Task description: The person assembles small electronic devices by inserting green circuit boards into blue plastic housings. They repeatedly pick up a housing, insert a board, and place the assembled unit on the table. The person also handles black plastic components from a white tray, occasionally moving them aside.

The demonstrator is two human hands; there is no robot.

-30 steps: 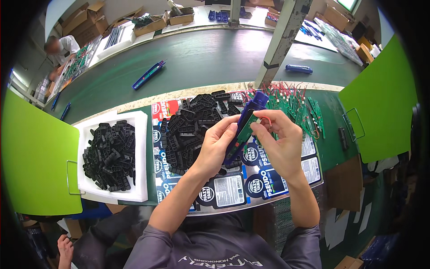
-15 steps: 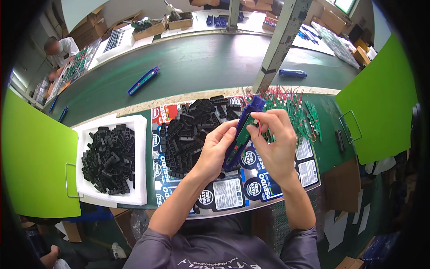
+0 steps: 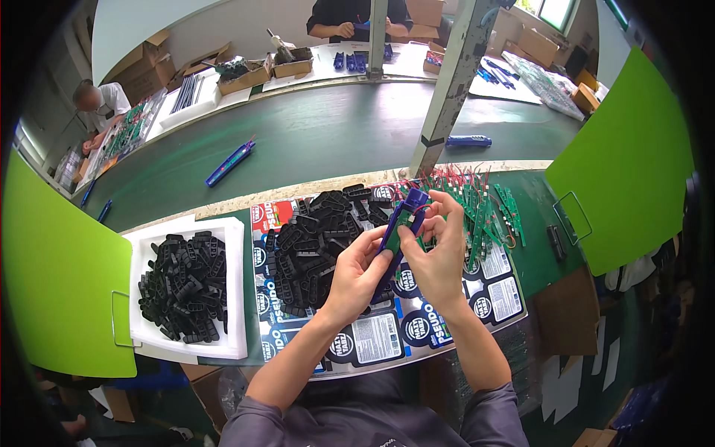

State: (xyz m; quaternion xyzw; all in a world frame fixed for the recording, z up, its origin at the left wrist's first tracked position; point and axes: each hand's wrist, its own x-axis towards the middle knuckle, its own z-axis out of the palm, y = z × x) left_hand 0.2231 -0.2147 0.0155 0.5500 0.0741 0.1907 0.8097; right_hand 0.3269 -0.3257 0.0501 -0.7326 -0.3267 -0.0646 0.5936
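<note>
Blue casing (image 3: 415, 199) between the fingers (image 3: 377, 262)

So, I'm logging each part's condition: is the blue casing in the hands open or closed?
Open: the blue casing has no cover on its upper face, and the green circuit board inside shows.

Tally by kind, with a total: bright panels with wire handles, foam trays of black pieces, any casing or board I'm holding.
Lime-green flat panels: 2
White foam tray: 1
Long blue plastic casing, held: 1
Narrow green circuit board, held: 1
Total: 5
</note>
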